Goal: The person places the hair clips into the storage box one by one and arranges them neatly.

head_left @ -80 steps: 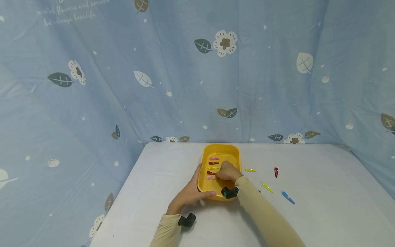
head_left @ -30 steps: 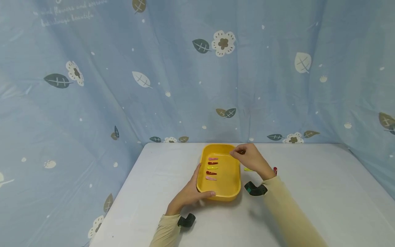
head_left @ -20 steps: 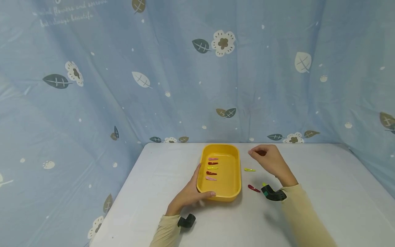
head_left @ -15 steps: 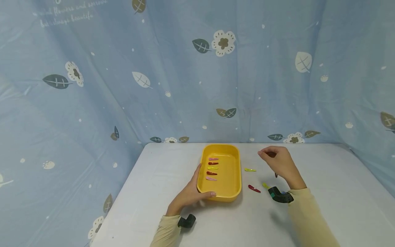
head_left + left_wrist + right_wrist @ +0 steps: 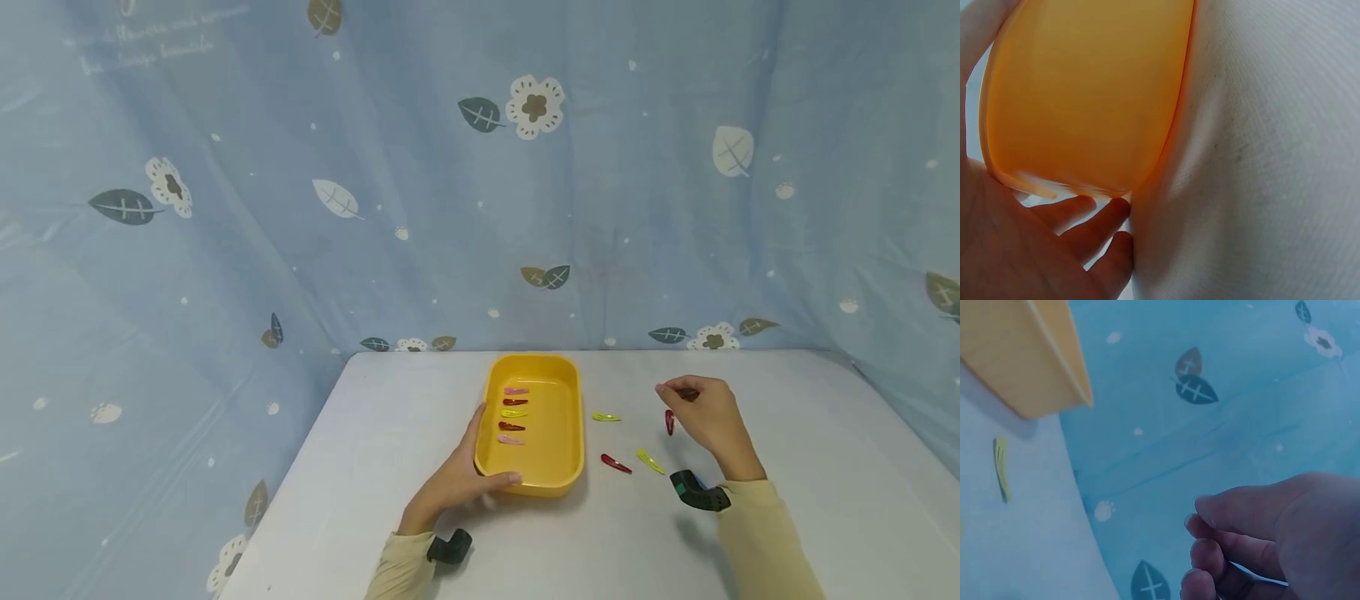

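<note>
Right hand [image 5: 708, 414] has drifted further from the yellow tray [image 5: 553, 429], fingers curled on nothing visible, while left hand [image 5: 456, 483] grips it, so one clumsy tug might jumble the clips [image 5: 514, 413] inside.

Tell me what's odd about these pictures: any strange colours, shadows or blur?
Head view: bright light, a soft shadow on the white table beside the right sleeve, backdrop lettering smeared; left wrist view: the yellow tray looks orange, the fingers lie in shade; right wrist view: a blue tint even over the table, the yellow clip slightly soft.
</note>
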